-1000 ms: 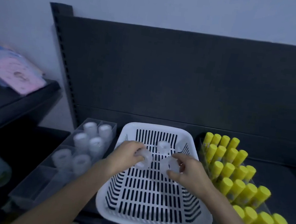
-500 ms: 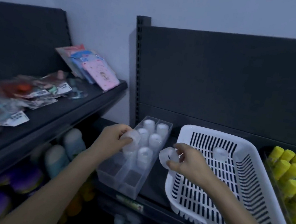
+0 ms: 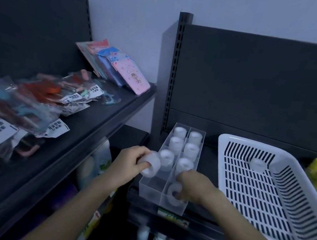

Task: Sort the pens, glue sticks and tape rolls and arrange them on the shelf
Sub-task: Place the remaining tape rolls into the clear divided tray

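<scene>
1. We see tape roll (image 3: 174,192) low in clear tray's (image 3: 150,189) near right slot, right hand (image 3: 191,184) fingers curled on it: placing step.
2. Left hand (image 3: 130,162) grips second roll (image 3: 150,167) over near left slot; we judge it goes down there next.
3. Third roll (image 3: 256,164) waits in white basket (image 3: 251,141).

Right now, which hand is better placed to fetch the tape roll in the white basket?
Probably the right hand: it is nearer the white basket and its lone tape roll, after releasing its own roll into the clear organizer. The left hand is farther, holding a third roll.
</scene>
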